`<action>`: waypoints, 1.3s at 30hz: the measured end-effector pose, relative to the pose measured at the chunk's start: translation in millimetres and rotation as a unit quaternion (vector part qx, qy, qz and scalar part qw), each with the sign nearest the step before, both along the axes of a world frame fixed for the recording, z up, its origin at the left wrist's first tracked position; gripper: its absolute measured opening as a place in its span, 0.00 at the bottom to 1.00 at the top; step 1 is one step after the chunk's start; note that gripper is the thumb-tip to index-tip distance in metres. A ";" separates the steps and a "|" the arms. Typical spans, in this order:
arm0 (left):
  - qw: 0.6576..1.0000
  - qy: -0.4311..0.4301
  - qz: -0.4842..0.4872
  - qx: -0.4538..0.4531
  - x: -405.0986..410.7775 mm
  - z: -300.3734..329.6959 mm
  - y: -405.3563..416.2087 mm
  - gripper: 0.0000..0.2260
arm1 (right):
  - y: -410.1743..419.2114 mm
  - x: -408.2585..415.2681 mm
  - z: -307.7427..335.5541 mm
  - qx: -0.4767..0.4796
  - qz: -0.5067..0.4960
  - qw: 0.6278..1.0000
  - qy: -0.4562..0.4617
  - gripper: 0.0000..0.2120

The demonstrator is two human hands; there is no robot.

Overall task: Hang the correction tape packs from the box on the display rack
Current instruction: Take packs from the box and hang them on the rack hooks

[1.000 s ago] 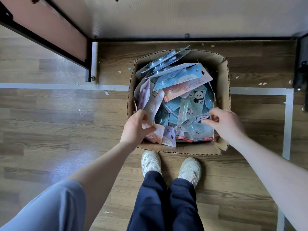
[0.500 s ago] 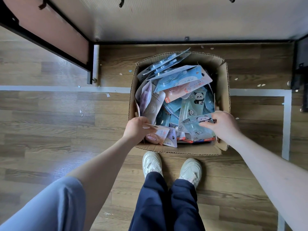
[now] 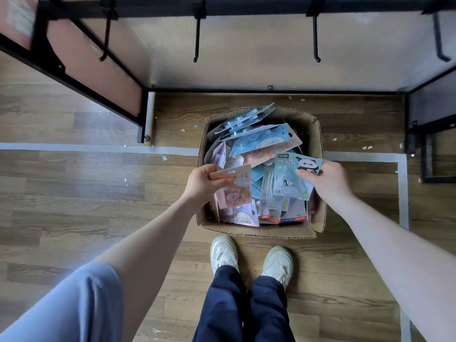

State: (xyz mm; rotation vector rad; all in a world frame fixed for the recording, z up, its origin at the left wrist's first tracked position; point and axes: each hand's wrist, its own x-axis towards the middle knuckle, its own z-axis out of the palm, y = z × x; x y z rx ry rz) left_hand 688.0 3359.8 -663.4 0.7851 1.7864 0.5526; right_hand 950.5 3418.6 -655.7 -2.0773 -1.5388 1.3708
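Over the open cardboard box (image 3: 318, 144) of packs, I see the pink pack (image 3: 234, 187) pinched in my left hand (image 3: 202, 183) and the blue panda pack (image 3: 292, 177) pinched in my right hand (image 3: 328, 178), below the rack hooks (image 3: 315, 40).

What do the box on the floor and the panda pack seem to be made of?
The box looks like plain brown corrugated cardboard: the fluting shows along its torn front edge, and the finish is matte. The panda pack, pinched by the right hand, seems to be a glossy printed card, probably with a clear plastic blister over it, since it glints.
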 end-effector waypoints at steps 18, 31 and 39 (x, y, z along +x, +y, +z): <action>0.989 -0.070 0.042 0.121 11.9 169.3 70.4 0.06 | 52.9 -11.8 168.4 0.115 -0.027 0.990 0.079 0.11; 0.969 -0.056 0.049 0.235 -13.2 363.3 88.6 0.06 | 82.1 -24.6 347.9 0.219 -0.027 0.970 0.102 0.05; 0.951 -0.035 0.045 0.305 -31.9 486.3 92.8 0.03 | 98.5 -32.9 464.6 0.303 -0.051 0.941 0.139 0.08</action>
